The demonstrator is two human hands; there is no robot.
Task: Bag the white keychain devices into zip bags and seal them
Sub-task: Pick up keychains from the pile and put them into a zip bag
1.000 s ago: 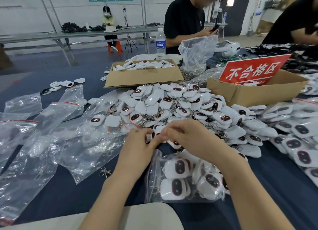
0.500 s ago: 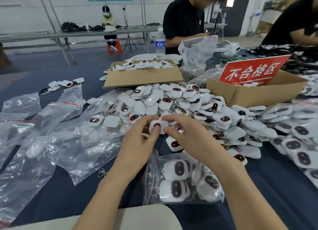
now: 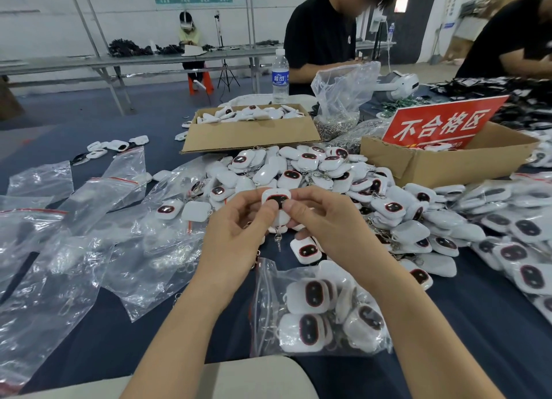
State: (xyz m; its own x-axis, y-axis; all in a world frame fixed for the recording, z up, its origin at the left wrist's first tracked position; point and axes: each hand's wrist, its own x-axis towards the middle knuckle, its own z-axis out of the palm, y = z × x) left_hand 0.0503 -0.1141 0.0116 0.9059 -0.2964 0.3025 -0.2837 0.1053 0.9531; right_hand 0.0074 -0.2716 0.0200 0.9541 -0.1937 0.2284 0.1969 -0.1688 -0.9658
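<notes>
Both hands pinch one white keychain device (image 3: pixel 276 200): left hand (image 3: pixel 239 234) takes its left edge with thumb and curled fingers, right hand (image 3: pixel 325 219) takes the right edge the same way, and both thumb tips sit on the lower face. The device is a rounded white shell with a dark oval window rimmed in red, face to camera, held upright in the air above the near edge of the loose pile (image 3: pixel 313 171). A metal key ring (image 3: pixel 278 239) hangs under it. More white shows just below the held one, cannot tell if it is a second unit. Near the wrists, a zip bag (image 3: pixel 265 282) lies flat on the dark blue table (image 3: pixel 478 324), part filled with the same devices, mouth toward the hands, seal state unclear. Empty bags (image 3: pixel 74 249) with red strips are spread to the left. Behind the pile are a cardboard box (image 3: pixel 248 133) of devices, a second box (image 3: pixel 448 163) with a red sign (image 3: pixel 442 124), and a water bottle (image 3: pixel 280 76). Versus a second ago: hands were low at the pile edge, fingers in among the devices; half a second ago the device was already off the pile; now it is slightly higher with the window more plainly toward the camera. The filled bag has not moved.
</notes>
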